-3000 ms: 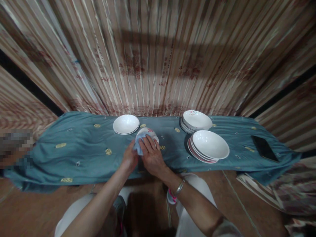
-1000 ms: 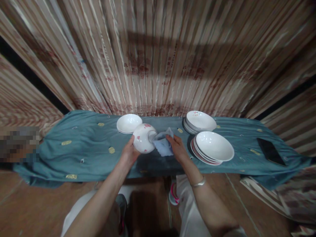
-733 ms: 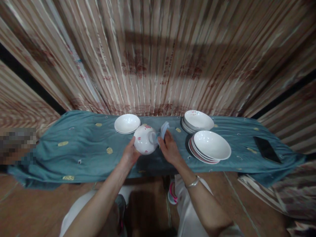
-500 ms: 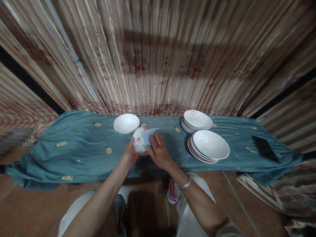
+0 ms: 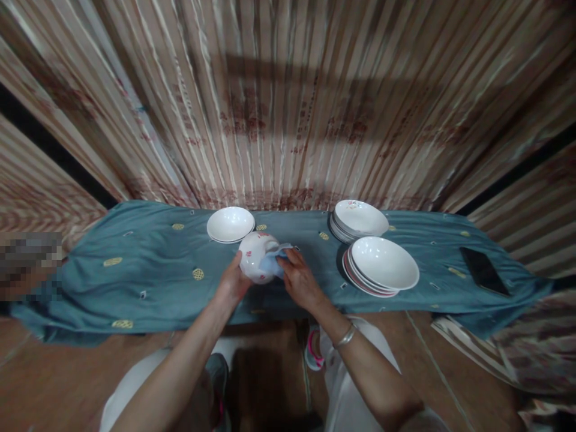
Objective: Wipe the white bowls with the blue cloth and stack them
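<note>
A white bowl with small red marks (image 5: 252, 257) is held tilted above the table, its outer side facing up toward me. My left hand (image 5: 233, 281) is closed on the bowl's left edge. In my right hand (image 5: 300, 279) is a light blue cloth (image 5: 272, 263), pinched in the fingers and lying against the bowl's right side. Just behind the held bowl stands a small stack of white bowls (image 5: 231, 224).
A green-blue patterned cloth (image 5: 166, 294) covers the table. On the right are a rear stack of white bowls (image 5: 360, 218) and a nearer stack, some red-sided (image 5: 384, 264). A black phone (image 5: 483, 271) lies at the far right. Striped curtains (image 5: 279, 120) hang behind.
My right hand has drawn the blue cloth a little to the right across the bowl, its fingers now gathered. The bowl has turned slightly, showing more of its outer side. The stacks have not moved.
</note>
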A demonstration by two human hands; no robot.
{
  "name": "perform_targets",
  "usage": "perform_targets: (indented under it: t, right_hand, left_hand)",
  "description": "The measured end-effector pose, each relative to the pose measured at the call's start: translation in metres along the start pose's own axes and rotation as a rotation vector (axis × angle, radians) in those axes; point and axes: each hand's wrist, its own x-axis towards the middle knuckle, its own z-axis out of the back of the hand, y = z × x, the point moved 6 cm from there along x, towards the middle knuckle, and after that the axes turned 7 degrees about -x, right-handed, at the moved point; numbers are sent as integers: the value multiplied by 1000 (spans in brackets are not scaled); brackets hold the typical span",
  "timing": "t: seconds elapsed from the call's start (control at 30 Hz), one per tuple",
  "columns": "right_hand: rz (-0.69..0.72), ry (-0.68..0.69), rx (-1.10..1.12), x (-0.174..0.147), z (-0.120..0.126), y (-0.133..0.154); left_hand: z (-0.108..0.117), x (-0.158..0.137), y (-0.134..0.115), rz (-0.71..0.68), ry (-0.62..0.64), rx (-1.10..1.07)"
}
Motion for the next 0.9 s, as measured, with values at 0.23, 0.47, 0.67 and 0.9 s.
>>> perform_targets:
  t: [0.23, 0.47, 0.67, 0.9]
  right_hand:
    - [-81, -9, -68, 3, -12, -8]
    - [-16, -36, 69, 3, -16, -4]
    - [84, -91, 220, 3, -6, 1]
    - [110, -87, 265, 3, 4, -3]
  left_hand:
    - [-4, -1, 3, -13, 50, 6]
    - [-6, -6, 3, -22, 34, -17]
    - [0, -2, 3, -6, 37, 0]
    - [8, 13, 3, -31, -27, -8]
